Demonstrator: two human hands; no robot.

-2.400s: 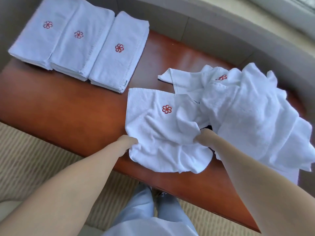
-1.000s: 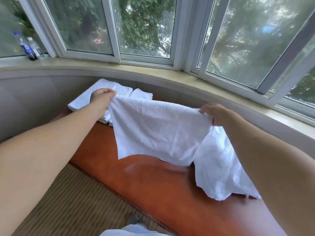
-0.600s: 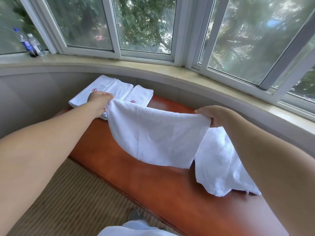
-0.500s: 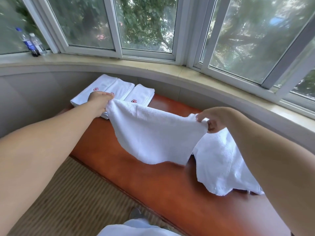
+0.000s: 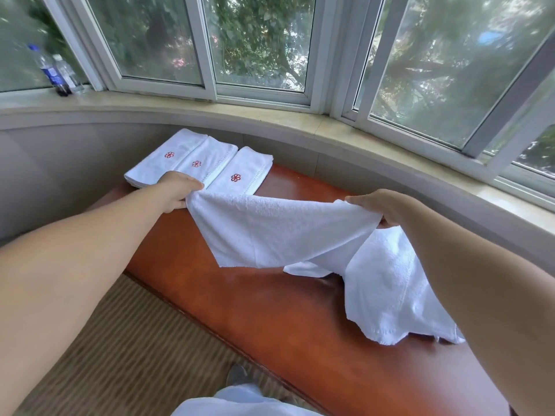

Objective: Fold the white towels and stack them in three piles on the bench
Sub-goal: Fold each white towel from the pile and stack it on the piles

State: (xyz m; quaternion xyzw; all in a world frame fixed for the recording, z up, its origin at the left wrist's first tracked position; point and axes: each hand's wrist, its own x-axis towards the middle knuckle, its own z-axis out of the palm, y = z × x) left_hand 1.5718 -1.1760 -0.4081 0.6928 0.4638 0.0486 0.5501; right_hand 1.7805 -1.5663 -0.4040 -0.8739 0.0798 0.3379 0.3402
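A white towel (image 5: 279,232) hangs spread between my two hands above the red-brown bench (image 5: 270,310). My left hand (image 5: 177,192) pinches its left corner and my right hand (image 5: 381,207) pinches its right corner. Its lower edge sags toward the bench top. Three piles of folded towels (image 5: 201,165) with red flower emblems lie side by side at the bench's far left end. A heap of unfolded white towels (image 5: 387,286) lies on the bench under my right forearm.
A curved grey wall and stone window sill (image 5: 270,115) run behind the bench. Two plastic bottles (image 5: 55,72) stand on the sill at far left. Striped carpet (image 5: 120,355) lies in front of the bench.
I lifted one towel off the heap and spread it in the air. Since half a second ago both hands have lowered and the towel has come down toward the bench.
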